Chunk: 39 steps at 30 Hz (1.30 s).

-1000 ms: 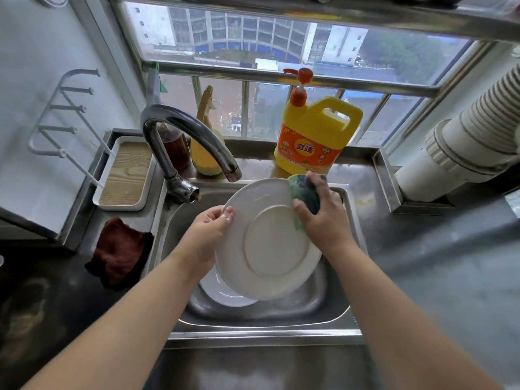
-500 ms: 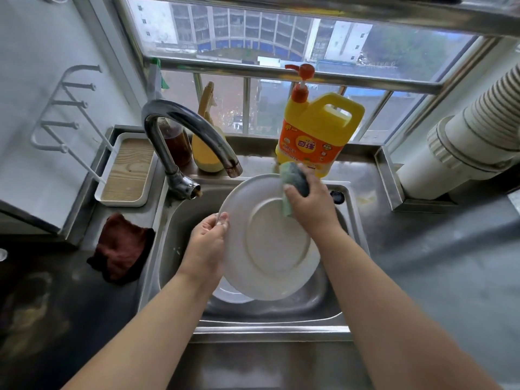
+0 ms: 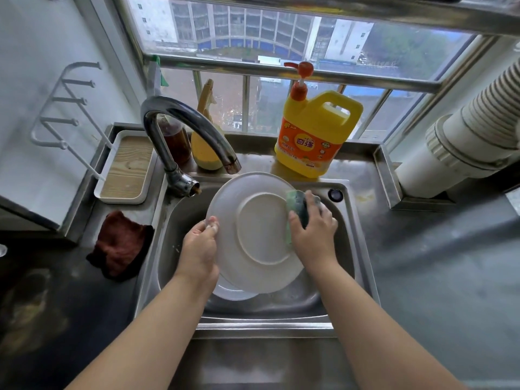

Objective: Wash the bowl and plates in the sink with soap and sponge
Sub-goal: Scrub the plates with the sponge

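A white plate (image 3: 253, 229) is held tilted over the steel sink (image 3: 357, 257), its underside with the foot ring facing me. My left hand (image 3: 198, 249) grips its left rim. My right hand (image 3: 312, 235) presses a green sponge (image 3: 298, 206) against the plate's right rim. Another white plate (image 3: 233, 291) lies on the sink floor, mostly hidden under the held one. A yellow dish-soap jug (image 3: 315, 136) with an orange pump stands behind the sink. No bowl is visible.
The curved chrome tap (image 3: 180, 128) arches over the plate's upper left, with no water running. A brown cloth (image 3: 121, 246) lies left of the sink, a white tray with wooden base (image 3: 126, 167) behind it. Bottles stand at the window ledge; a white ribbed duct (image 3: 464, 136) fills the right.
My right hand has slid the sponge from the plate's top edge down along its right rim. The left hand keeps its hold on the left rim.
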Each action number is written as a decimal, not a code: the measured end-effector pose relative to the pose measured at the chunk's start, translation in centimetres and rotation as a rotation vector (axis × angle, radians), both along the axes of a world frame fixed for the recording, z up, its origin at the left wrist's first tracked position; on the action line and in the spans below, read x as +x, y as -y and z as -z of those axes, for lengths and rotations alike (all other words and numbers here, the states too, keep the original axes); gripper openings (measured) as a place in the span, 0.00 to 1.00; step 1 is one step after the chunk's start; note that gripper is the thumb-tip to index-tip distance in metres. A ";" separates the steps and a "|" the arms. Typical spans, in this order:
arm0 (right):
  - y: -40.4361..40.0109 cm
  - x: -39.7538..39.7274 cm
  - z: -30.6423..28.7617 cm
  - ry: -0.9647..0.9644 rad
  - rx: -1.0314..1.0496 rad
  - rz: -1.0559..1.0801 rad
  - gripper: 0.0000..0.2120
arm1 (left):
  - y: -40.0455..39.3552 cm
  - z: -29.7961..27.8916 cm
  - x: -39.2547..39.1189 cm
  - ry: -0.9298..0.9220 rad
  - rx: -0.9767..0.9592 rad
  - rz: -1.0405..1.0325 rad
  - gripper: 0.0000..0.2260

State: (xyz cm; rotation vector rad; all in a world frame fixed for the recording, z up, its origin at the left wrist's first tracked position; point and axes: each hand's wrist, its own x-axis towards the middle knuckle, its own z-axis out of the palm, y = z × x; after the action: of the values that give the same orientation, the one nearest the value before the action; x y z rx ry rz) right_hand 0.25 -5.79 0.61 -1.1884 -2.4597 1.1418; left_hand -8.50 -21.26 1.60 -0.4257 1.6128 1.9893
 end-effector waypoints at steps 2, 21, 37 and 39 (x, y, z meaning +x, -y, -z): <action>1.3 -1.0 -0.6 0.004 0.067 -0.107 0.29 | -0.5 0.1 0.2 -0.010 -0.032 0.020 0.12; -1.1 1.5 0.2 -0.005 0.147 -0.260 0.29 | 0.8 2.0 -0.6 0.216 0.017 -0.062 0.11; 3.9 2.2 1.0 -0.103 0.117 -0.608 0.27 | 2.0 1.7 -2.2 0.054 0.024 -0.143 0.11; 2.2 3.4 1.8 -0.079 0.106 -0.527 0.27 | 2.4 1.8 -2.5 0.067 0.022 -0.137 0.11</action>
State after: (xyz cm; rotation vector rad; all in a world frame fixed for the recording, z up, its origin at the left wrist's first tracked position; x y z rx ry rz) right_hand 3.66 -7.97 -1.22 -0.4590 -2.8117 1.1200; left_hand -10.97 -23.62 -0.17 -0.6029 1.5560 2.0683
